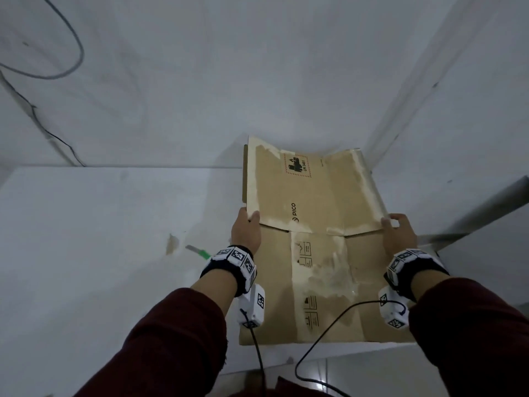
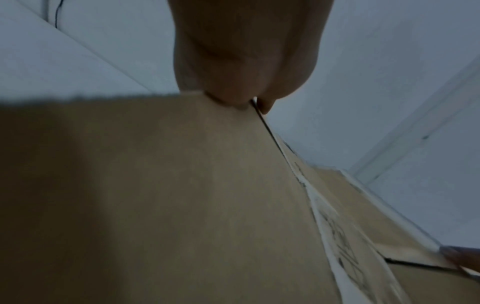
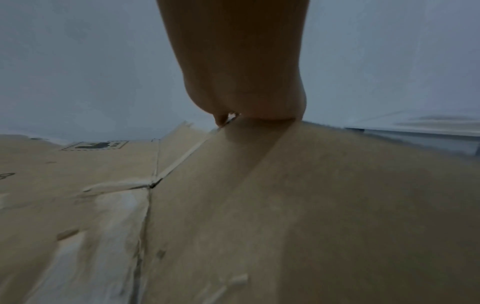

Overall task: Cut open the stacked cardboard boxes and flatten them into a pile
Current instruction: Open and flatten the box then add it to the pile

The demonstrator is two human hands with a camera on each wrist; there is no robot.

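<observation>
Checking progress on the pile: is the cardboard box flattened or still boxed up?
Flattened: the cardboard box lies as a sheet with its flaps spread, left hand and right hand gripping its far flap.

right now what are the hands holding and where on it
Both hold the flattened cardboard box: the left hand pinches its near-left corner, the right hand grips its near-right corner.

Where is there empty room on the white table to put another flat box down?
Left of the flattened cardboard box, beyond the green-handled cutter, the white table is bare. The right side is crowded: cardboard, both hands, wall corner.
</observation>
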